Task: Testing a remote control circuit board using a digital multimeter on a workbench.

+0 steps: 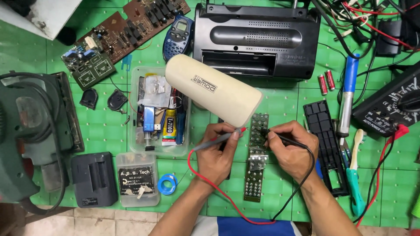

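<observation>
Nearest the person, the left hand (214, 153) is curled shut around a red probe (221, 139), thumb and forefinger pinching its shaft, the red tip pointing right toward the circuit strip (257, 175). A red lead (205, 177) loops from the probe down past the left wrist. The right hand (292, 150) is closed the same way, fingers pressed together on a black probe (286, 140) whose tip meets the upper part of the strip; its black lead (302, 183) runs down beside the right forearm. Whether the red tip actually touches the strip cannot be told.

The strip lies lengthwise between the two hands on the green mat (109, 126), a long narrow board dotted with rows of small pads, its upper end just under a cream cylinder (213, 89).

Left of the strip sit a blue tape roll (166, 184), a clear bit box (137, 179) and a black charger (94, 178). Right of the strip lie a black remote shell (326, 146) and a toothbrush (355, 168). Further left of the strip is a clear tray (159, 111) of small parts. Beyond the strip, past the cylinder, stands a black radio (257, 39), with a blue soldering iron (348, 94) and a multimeter (391, 105) off to the strip's far right.
</observation>
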